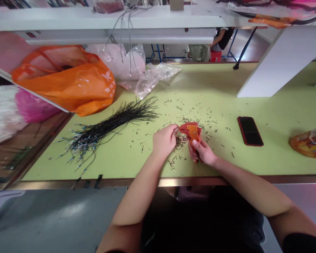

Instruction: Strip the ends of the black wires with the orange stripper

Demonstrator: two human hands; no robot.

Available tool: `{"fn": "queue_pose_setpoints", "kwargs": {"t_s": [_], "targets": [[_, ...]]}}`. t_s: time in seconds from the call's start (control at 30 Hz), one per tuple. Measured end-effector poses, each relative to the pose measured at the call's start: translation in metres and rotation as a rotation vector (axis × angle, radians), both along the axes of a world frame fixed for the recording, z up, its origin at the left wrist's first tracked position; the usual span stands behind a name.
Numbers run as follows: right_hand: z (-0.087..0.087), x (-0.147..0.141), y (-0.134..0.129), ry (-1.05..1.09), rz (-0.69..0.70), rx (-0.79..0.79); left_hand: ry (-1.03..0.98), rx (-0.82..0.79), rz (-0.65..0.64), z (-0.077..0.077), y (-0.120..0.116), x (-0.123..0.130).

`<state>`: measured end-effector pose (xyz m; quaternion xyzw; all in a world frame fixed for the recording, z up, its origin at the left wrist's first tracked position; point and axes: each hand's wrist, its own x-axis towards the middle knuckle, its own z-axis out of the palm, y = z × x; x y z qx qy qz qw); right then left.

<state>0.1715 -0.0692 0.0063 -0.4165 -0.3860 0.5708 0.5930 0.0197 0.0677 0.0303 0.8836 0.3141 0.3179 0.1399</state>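
Wrapped around the handles of an orange-red wire stripper (pixel 193 130) is my right hand (pixel 205 153). The tool's nose points left over the table. My left hand (pixel 164 140) is pinched closed right at that nose; what its fingers hold is too small to make out. Short black offcuts (pixel 210 123) and coppery strands lie scattered under and around both hands. To the left, a large bundle of thin black wires (pixel 113 123) rests on the table, with bluish and silvery tips at its near left end.
An orange bag (pixel 68 82) and clear plastic bags (pixel 158 75) stand at the back left. On the right lie a phone (pixel 250 131) and a yellow-brown package (pixel 309 142). A white upright panel (pixel 268 66) supports the overhead shelf (pixel 94 19). Another person (pixel 222 38) sits beyond the table.
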Motion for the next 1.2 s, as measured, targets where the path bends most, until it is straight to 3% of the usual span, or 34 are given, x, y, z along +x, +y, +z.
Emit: {"fn": "queue_pose_setpoints", "kwargs": {"t_s": [0.3,0.37,0.47,0.53,0.6,0.73,0.83,1.0,1.2], "targets": [[-0.005,0.000,-0.004,-0.130,-0.045,0.083,-0.066,-0.023,0.023,-0.001,0.000,0.003],[-0.001,0.004,-0.008,-0.157,-0.104,0.181,-0.135,-0.019,0.102,-0.006,0.016,-0.005],[0.010,0.014,-0.013,-0.089,-0.333,0.340,-0.261,-0.044,0.345,-0.011,0.047,-0.020],[0.016,0.021,-0.013,-0.016,-0.415,0.286,-0.278,-0.044,0.397,-0.013,0.057,-0.022],[0.019,0.024,-0.009,0.026,-0.388,0.213,-0.191,-0.055,0.328,-0.014,0.052,-0.015],[0.016,0.023,0.000,0.069,-0.208,0.100,-0.083,-0.028,0.122,-0.014,0.016,0.009],[0.013,0.019,0.004,0.047,-0.105,0.048,-0.084,0.006,0.060,-0.013,-0.001,0.016],[0.009,0.015,0.007,0.041,0.008,-0.012,-0.093,0.041,0.001,-0.013,-0.003,0.013],[0.000,0.018,0.010,0.059,0.033,-0.010,-0.148,0.098,-0.128,-0.010,-0.012,0.012]]}}
